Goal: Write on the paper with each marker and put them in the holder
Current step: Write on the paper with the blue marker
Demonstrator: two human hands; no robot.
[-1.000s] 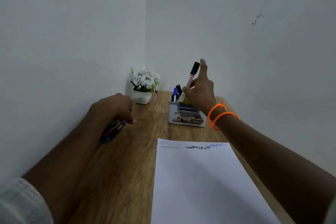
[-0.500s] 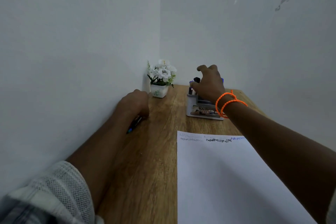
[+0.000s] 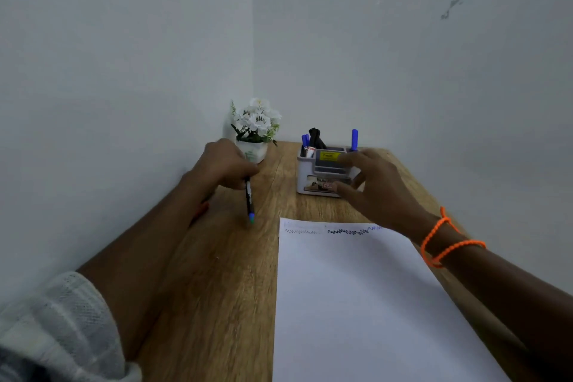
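Left hand: our left hand (image 3: pixel 224 164) sits at centre left of the frame, fingers curled tight round a bundle of markers (image 3: pixel 249 200); one dark barrel with a blue-green tip sticks out below the fist, pointing down toward the table (image 3: pixel 217 288). How many markers we hold there, we cannot tell.

Right hand: our right hand (image 3: pixel 376 187) hangs just in front of the holder (image 3: pixel 313 175), right of centre, fingers spread apart and relaxed, gripping nothing.

Holder: white, at the upper middle of the table near the wall corner; blue-capped markers (image 3: pixel 305 141) and a black-capped marker (image 3: pixel 315 136) stand in its left part, and one blue marker (image 3: pixel 354 139) stands upright at its right.

Paper: our white sheet (image 3: pixel 356 304) fills the lower right, with grey, black and blue scribbles (image 3: pixel 347 231) along its top edge.

Wrist: orange bands (image 3: pixel 440 242) loop our right wrist.

Flowers: a small white pot of white flowers (image 3: pixel 255 124) stands in the corner, left of the holder.
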